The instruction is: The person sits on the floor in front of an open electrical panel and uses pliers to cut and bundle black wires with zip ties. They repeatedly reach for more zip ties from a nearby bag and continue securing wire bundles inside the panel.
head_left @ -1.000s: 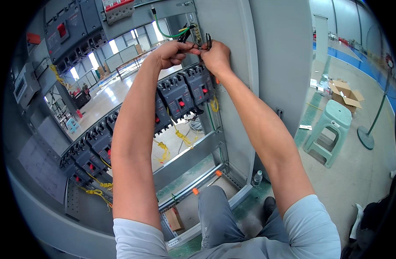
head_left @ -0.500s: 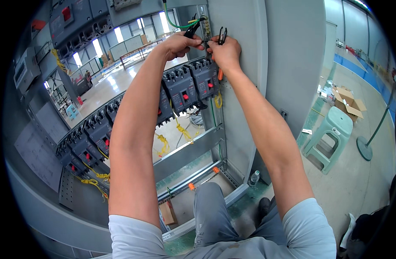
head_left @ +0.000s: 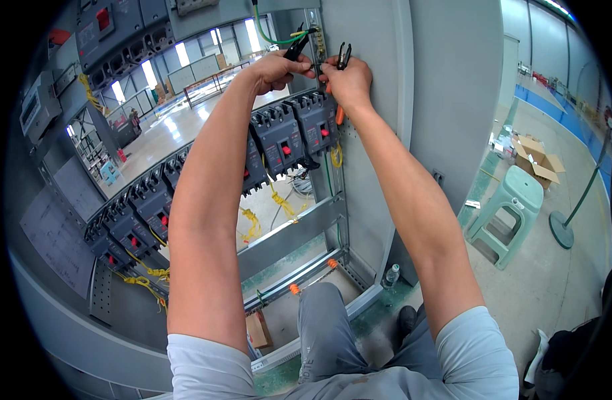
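Both my hands are raised at the upper right post of the cabinet frame, their fingertips almost meeting. My left hand [head_left: 279,71] is closed, thumb and forefinger pinched, with a black, narrow-tipped object [head_left: 296,49] in its grip whose exact kind I cannot make out. Held in my right hand [head_left: 350,79] are pliers [head_left: 341,115] with orange handles, their dark jaws pointing up past the knuckles. Something small and dark shows between the fingertips, too small to name. Just above, a green-yellow wire [head_left: 274,41] ends at a metal strip with brass-coloured screws [head_left: 321,44].
Below my hands runs a slanting row of dark circuit breakers [head_left: 284,148] with red switches. Yellow wire bundles [head_left: 279,197] hang beneath them. A grey cabinet side panel [head_left: 376,143] stands on the right. Beyond are a green stool [head_left: 516,200], a cardboard box [head_left: 537,163] and a bottle [head_left: 393,274].
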`<action>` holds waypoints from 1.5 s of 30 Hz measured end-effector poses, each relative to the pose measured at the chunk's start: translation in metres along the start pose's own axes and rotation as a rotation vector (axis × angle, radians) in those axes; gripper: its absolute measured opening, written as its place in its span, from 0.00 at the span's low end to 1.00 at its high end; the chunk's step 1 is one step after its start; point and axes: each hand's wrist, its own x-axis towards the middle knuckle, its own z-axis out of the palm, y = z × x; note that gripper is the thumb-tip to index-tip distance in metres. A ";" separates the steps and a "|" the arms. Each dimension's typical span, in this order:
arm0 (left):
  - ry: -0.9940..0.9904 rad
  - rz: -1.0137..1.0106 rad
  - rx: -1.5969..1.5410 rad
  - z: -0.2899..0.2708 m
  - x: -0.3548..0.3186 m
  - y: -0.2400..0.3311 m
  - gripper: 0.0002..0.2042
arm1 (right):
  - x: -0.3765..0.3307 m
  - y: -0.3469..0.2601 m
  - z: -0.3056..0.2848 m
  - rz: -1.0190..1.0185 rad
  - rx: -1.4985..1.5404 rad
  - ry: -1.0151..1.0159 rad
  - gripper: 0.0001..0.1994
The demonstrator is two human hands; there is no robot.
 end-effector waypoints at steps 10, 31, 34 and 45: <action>-0.008 0.001 0.026 -0.002 0.003 -0.002 0.12 | -0.001 -0.003 0.000 0.011 0.006 0.004 0.06; -0.019 0.021 -0.024 0.001 -0.001 0.001 0.10 | 0.007 0.005 0.000 0.057 0.086 -0.086 0.05; -0.023 0.038 0.019 0.002 0.000 0.000 0.11 | 0.006 0.005 0.001 0.048 0.086 -0.084 0.05; 0.024 0.065 0.023 0.004 0.004 -0.003 0.08 | 0.005 0.006 -0.001 0.055 0.112 -0.180 0.06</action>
